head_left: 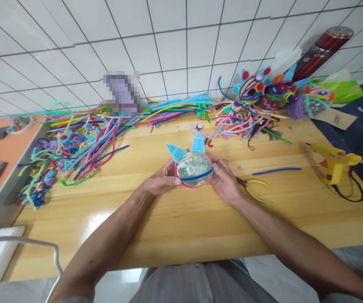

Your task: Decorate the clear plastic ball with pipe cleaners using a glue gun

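Between my two hands is a clear plastic ball (191,166) with small bright bits visible in it. A pink-red pipe cleaner rings its edge and a blue pipe cleaner (197,176) crosses its lower front. Two light-blue pointed ears (198,143) stand on top. My left hand (164,177) grips the ball's left side, thumb at the lower front. On the right side my right hand (224,179) holds it, its thumb near the blue strip's end. Yellow-handled pliers (253,187) lie just right of my right wrist. Farther right rests a loose blue pipe cleaner (276,171).
A yellow glue gun (334,162) with a dark cord lies at the right. Heaps of coloured pipe cleaners (96,143) cover the left and back. Several decorated balls (251,89) and a red thermos (325,50) stand at the back right. A white-tiled wall (169,46) rises behind.
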The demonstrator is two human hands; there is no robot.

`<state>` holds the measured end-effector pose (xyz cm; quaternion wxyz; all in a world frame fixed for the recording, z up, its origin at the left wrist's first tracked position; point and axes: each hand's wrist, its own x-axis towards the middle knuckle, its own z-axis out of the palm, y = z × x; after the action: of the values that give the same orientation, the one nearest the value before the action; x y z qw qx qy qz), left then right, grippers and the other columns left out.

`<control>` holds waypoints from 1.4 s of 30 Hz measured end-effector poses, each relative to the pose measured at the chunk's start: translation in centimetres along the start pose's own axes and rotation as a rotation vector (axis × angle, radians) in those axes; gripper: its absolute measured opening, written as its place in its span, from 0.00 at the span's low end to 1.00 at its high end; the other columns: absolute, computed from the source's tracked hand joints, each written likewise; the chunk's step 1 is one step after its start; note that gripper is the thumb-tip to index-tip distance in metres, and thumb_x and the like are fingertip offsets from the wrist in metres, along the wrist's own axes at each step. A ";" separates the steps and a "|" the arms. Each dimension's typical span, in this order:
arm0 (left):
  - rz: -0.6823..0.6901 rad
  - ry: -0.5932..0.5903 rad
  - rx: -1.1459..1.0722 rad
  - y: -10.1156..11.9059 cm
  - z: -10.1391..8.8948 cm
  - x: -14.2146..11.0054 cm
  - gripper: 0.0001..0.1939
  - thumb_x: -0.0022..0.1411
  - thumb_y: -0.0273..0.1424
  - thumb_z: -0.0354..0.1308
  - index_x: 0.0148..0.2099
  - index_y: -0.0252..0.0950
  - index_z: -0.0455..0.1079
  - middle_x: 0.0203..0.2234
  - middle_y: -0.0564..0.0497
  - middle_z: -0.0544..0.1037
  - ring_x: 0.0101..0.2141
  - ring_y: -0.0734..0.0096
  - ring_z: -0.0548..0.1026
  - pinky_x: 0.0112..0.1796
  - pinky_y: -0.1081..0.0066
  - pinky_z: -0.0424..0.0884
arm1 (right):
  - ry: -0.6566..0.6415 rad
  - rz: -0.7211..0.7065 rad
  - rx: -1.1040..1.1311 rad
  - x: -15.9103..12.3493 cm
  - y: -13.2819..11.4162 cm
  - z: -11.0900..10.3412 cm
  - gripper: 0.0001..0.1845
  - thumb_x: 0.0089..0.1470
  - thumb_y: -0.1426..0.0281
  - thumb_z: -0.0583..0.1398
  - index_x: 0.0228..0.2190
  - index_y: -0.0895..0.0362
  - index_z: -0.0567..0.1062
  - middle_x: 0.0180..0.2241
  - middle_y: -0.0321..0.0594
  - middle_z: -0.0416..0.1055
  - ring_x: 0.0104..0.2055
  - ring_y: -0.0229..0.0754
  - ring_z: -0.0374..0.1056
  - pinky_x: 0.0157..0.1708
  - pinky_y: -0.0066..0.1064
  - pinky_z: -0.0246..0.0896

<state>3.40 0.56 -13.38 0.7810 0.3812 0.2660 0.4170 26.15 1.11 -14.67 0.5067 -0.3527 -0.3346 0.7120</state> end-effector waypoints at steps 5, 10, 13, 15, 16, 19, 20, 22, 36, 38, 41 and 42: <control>-0.010 0.009 -0.027 0.1 0.0 -0.1 0.47 0.47 0.33 0.79 0.69 0.39 0.67 0.61 0.39 0.78 0.65 0.44 0.73 0.66 0.54 0.68 | -0.016 0.013 0.041 0.1 0.0 0.0 0.23 0.52 0.47 0.70 0.41 0.50 0.79 0.41 0.36 0.78 0.40 0.43 0.73 0.37 0.35 0.74; -0.027 0.038 -0.024 0.2 -0.1 -0.2 0.48 0.46 0.33 0.79 0.69 0.39 0.67 0.60 0.39 0.79 0.64 0.44 0.74 0.65 0.54 0.69 | 0.011 0.037 0.024 0.2 -0.1 0.0 0.22 0.46 0.52 0.75 0.38 0.50 0.80 0.37 0.33 0.75 0.35 0.39 0.70 0.34 0.30 0.73; -0.034 0.061 -0.012 0.2 -0.1 -0.3 0.49 0.44 0.32 0.79 0.68 0.39 0.68 0.59 0.39 0.80 0.63 0.44 0.75 0.65 0.54 0.69 | 0.007 0.030 0.008 0.2 -0.2 0.1 0.21 0.46 0.53 0.75 0.37 0.50 0.80 0.36 0.33 0.75 0.34 0.38 0.69 0.34 0.30 0.73; -0.045 0.084 -0.012 0.2 -0.2 -0.4 0.49 0.43 0.32 0.79 0.67 0.39 0.69 0.58 0.40 0.81 0.63 0.43 0.75 0.64 0.53 0.70 | 0.001 0.032 0.027 0.1 -0.2 0.2 0.21 0.46 0.52 0.75 0.38 0.49 0.80 0.37 0.33 0.75 0.35 0.39 0.69 0.34 0.31 0.74; -0.054 0.096 -0.015 0.2 -0.3 -0.4 0.48 0.42 0.33 0.79 0.67 0.39 0.69 0.58 0.40 0.81 0.62 0.42 0.76 0.64 0.52 0.70 | -0.005 0.038 0.042 0.0 -0.3 0.2 0.22 0.46 0.51 0.75 0.38 0.49 0.80 0.37 0.34 0.75 0.35 0.39 0.70 0.34 0.31 0.74; -0.076 0.118 -0.025 0.2 -0.6 -0.5 0.48 0.41 0.34 0.79 0.66 0.38 0.70 0.56 0.40 0.82 0.61 0.41 0.77 0.63 0.51 0.72 | -0.026 0.045 0.071 -0.1 -0.5 0.5 0.22 0.46 0.50 0.75 0.38 0.49 0.80 0.37 0.34 0.75 0.35 0.40 0.70 0.35 0.32 0.75; -0.081 0.120 -0.027 0.3 -0.6 -0.5 0.49 0.40 0.34 0.79 0.66 0.38 0.70 0.56 0.39 0.82 0.61 0.40 0.77 0.63 0.50 0.72 | -0.030 0.044 0.066 -0.1 -0.5 0.5 0.22 0.46 0.50 0.75 0.37 0.49 0.80 0.37 0.34 0.75 0.35 0.39 0.70 0.35 0.32 0.74; -0.087 0.125 -0.028 0.3 -0.7 -0.5 0.51 0.40 0.34 0.79 0.67 0.38 0.69 0.56 0.40 0.82 0.60 0.40 0.77 0.63 0.50 0.72 | -0.028 0.040 0.045 -0.1 -0.6 0.6 0.21 0.45 0.52 0.75 0.36 0.50 0.79 0.36 0.33 0.75 0.34 0.38 0.70 0.34 0.31 0.74; -0.122 0.172 -0.028 0.3 -0.8 -0.6 0.54 0.38 0.33 0.78 0.69 0.40 0.66 0.49 0.42 0.85 0.57 0.41 0.80 0.59 0.51 0.75 | -0.048 0.041 0.006 -0.1 -0.4 0.5 0.20 0.48 0.53 0.73 0.36 0.51 0.77 0.35 0.34 0.76 0.35 0.40 0.72 0.35 0.33 0.75; -0.120 0.172 -0.020 0.3 -0.9 -0.7 0.54 0.39 0.33 0.78 0.70 0.41 0.65 0.51 0.42 0.84 0.58 0.42 0.79 0.60 0.51 0.74 | -0.042 0.045 -0.013 -0.1 -0.4 0.5 0.20 0.47 0.54 0.73 0.36 0.51 0.77 0.35 0.33 0.76 0.34 0.39 0.72 0.34 0.32 0.75; -0.121 0.166 -0.014 0.4 -0.8 -0.6 0.55 0.39 0.34 0.78 0.70 0.41 0.65 0.54 0.41 0.83 0.58 0.42 0.79 0.61 0.51 0.73 | -0.036 0.044 0.035 -0.1 -0.5 0.6 0.22 0.46 0.52 0.74 0.36 0.51 0.78 0.35 0.33 0.76 0.34 0.38 0.72 0.33 0.31 0.74; -0.122 0.163 -0.012 0.4 -0.8 -0.6 0.55 0.39 0.34 0.78 0.70 0.41 0.65 0.55 0.41 0.82 0.59 0.42 0.78 0.61 0.51 0.73 | -0.033 0.044 0.054 0.0 -0.5 0.6 0.23 0.45 0.51 0.75 0.35 0.51 0.78 0.35 0.33 0.76 0.34 0.38 0.72 0.33 0.31 0.74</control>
<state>2.34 0.45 -13.42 0.7829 0.3246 0.3488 0.4000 25.91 1.12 -13.96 0.4948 -0.3342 -0.3159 0.7374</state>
